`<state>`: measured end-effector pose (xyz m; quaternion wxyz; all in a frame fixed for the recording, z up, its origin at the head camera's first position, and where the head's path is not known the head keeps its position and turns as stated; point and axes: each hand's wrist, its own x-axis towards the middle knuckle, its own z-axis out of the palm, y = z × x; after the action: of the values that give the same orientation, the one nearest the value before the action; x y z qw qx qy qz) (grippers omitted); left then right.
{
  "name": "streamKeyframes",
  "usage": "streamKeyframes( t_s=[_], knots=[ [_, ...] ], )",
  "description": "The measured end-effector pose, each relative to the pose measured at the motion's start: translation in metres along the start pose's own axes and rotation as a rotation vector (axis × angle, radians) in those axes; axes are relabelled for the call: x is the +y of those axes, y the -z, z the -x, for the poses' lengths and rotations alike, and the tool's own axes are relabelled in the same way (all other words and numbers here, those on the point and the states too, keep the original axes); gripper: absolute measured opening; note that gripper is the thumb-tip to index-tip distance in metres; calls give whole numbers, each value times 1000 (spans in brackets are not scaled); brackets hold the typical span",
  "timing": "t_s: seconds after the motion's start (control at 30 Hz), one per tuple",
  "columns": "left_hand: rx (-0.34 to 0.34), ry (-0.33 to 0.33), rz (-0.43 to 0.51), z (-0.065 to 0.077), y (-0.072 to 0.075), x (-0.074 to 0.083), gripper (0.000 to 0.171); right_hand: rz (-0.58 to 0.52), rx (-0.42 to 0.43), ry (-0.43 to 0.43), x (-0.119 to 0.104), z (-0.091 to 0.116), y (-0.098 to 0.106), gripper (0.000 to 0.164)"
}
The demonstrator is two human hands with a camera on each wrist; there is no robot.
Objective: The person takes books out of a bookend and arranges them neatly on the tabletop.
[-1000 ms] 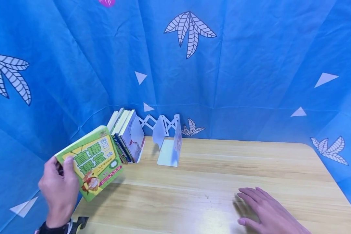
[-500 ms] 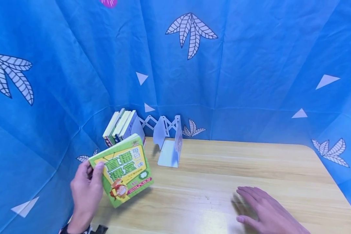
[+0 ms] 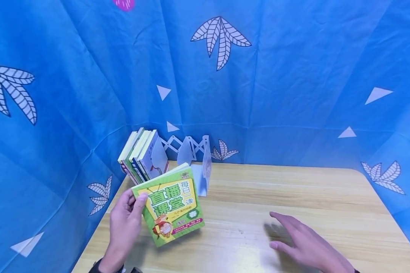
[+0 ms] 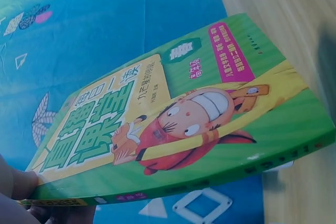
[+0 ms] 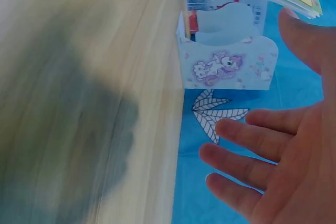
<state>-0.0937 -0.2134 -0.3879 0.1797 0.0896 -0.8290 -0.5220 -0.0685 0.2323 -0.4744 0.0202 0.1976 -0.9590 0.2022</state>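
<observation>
My left hand (image 3: pixel 126 223) pinches a green and yellow children's book (image 3: pixel 172 208) by its upper left corner, thumb on the front cover. Tilted, the book hangs above the table in front of the bookend rack. Its cover, with a grinning cartoon child, fills much of the left wrist view (image 4: pixel 173 114). Over the table to the right, my right hand (image 3: pixel 302 240) is held with fingers extended and touches nothing. In the right wrist view its palm shows, with the fingers (image 5: pixel 252 140) spread apart.
A white expandable bookend rack (image 3: pixel 206 163) stands at the back left of the wooden table (image 3: pixel 276 193). Several books (image 3: pixel 140 155) lean upright in its left section. A blue patterned cloth (image 3: pixel 294 76) hangs behind and at the left.
My left hand has carried the book rightward from the left side to in front of the rack, uncovering the shelved books. My right hand has shifted only slightly.
</observation>
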Motion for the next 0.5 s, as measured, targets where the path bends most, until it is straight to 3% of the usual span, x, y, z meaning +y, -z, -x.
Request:
streamKeyframes(
  t_s=[0.3, 0.5],
  knots=[
    [-105, 10, 74, 7, -15, 0, 31, -125, 32, 61, -2, -22, -6, 72],
    [-163, 12, 147, 7, -27, 0, 29, -227, -19, 92, -7, -38, -11, 74]
  ],
)
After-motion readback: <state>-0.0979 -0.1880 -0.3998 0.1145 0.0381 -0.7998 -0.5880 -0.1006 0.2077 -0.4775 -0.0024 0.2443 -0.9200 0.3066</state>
